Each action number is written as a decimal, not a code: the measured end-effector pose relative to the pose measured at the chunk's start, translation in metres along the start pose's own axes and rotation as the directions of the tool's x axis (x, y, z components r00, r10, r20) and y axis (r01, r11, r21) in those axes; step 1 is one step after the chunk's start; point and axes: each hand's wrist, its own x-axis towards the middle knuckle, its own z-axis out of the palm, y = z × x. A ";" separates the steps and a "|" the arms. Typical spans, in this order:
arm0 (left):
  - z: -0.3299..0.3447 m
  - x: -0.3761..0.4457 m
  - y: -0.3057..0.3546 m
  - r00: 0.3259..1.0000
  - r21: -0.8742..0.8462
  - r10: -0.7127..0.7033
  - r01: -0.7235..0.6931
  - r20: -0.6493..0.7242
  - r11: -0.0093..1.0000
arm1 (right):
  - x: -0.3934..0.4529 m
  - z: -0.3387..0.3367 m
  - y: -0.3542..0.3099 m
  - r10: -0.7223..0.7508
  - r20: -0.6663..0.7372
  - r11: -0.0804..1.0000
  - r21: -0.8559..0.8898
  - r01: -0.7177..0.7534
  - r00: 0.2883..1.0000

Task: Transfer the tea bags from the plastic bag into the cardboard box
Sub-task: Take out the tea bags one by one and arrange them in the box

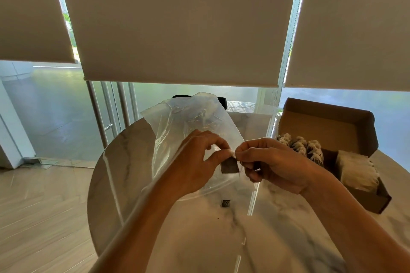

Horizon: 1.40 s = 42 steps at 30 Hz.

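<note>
A clear plastic bag (188,122) stands crumpled at the middle of the round marble table (199,239). In front of it, my left hand (195,162) and my right hand (273,162) pinch the same tea bag, whose dark paper tag (230,166) hangs between the fingertips. At the right an open cardboard box (332,126) holds several tea bags (304,146) in rows and a pale stack (357,170) at its near end.
A small dark tag (225,203) lies loose on the table below my hands. Roller blinds (177,24) hang over the glass doors behind. The table edge curves away at the left above a wooden floor (40,217).
</note>
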 end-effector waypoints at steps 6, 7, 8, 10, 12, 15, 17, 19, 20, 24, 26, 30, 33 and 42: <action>0.008 0.004 -0.011 0.994 -0.079 -0.002 -0.007 -0.110 0.997 | -0.007 -0.022 0.003 0.026 0.071 1.000 -0.011 -0.026 0.997; 0.009 0.002 -0.015 0.990 -0.106 -0.011 -0.004 -0.141 0.994 | -0.009 -0.026 0.003 0.031 0.076 0.999 -0.018 -0.030 0.997; 0.010 0.000 -0.019 0.985 -0.121 -0.019 -0.002 -0.174 0.993 | -0.010 -0.030 0.004 0.038 0.080 0.999 -0.029 -0.036 0.996; 0.010 -0.002 -0.025 0.968 -0.129 -0.025 -0.007 -0.251 0.992 | -0.013 -0.037 0.007 0.053 0.095 0.996 -0.072 -0.046 0.994; 0.007 -0.003 -0.027 0.945 -0.157 -0.040 -0.013 -0.326 0.988 | -0.014 -0.043 0.009 0.076 0.094 0.983 -0.174 -0.059 0.993; 0.006 -0.004 -0.028 0.922 -0.206 -0.093 0.015 -0.375 0.978 | -0.018 -0.048 0.008 0.140 0.099 0.935 -0.340 -0.099 0.985; 0.007 -0.004 -0.028 0.922 -0.218 -0.116 0.035 -0.370 0.975 | -0.019 -0.050 0.007 0.172 0.109 0.922 -0.366 -0.121 0.979; 0.007 -0.004 -0.027 0.923 -0.231 -0.128 0.044 -0.364 0.972 | -0.019 -0.051 0.008 0.194 0.109 0.922 -0.360 -0.143 0.975; 0.007 -0.005 -0.026 0.923 -0.252 -0.137 0.045 -0.359 0.967 | -0.018 -0.050 0.009 0.195 0.096 0.920 -0.363 -0.148 0.976; 0.006 -0.006 -0.025 0.925 -0.365 -0.191 0.062 -0.329 0.929 | -0.014 -0.037 0.004 0.078 -0.033 0.958 -0.276 -0.084 0.996; 0.006 -0.007 -0.025 0.928 -0.354 -0.191 0.071 -0.318 0.933 | -0.012 -0.025 -0.002 0.007 -0.071 0.987 -0.161 -0.018 0.997; 0.008 -0.007 -0.018 0.953 -0.392 -0.165 0.054 -0.255 0.918 | -0.008 0.003 -0.008 -0.179 -0.145 0.971 -0.186 0.151 0.973; 0.009 -0.008 -0.012 0.970 -0.393 -0.107 0.014 -0.216 0.919 | -0.004 0.020 -0.003 -0.257 -0.169 0.929 -0.314 0.195 0.952; 0.009 -0.013 -0.006 0.978 -0.341 -0.097 0.028 -0.186 0.940 | -0.004 0.018 0.000 -0.341 -0.263 0.824 -0.547 0.151 0.903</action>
